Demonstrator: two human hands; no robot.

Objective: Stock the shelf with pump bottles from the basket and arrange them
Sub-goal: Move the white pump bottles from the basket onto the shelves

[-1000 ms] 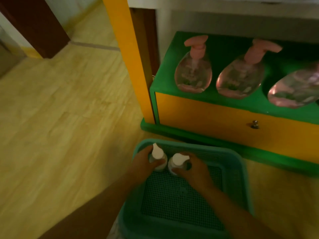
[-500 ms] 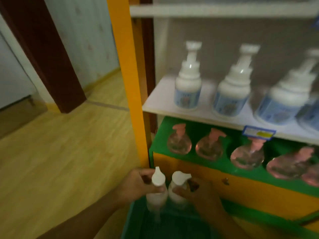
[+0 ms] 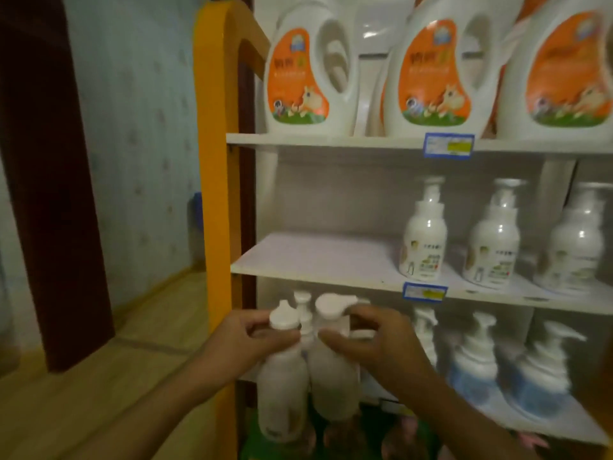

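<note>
The left hand (image 3: 245, 340) grips the neck of one white pump bottle (image 3: 282, 386); the right hand (image 3: 374, 343) grips a second pump bottle (image 3: 331, 383), touching beside it, both upright before the shelf unit. Just above, the middle shelf (image 3: 315, 260) is bare on its left, with matching bottles (image 3: 424, 247) to the right.

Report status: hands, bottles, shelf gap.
Left hand grips left pump bottle. Right hand grips right pump bottle. Middle shelf left side bare, nothing blocking.
</note>
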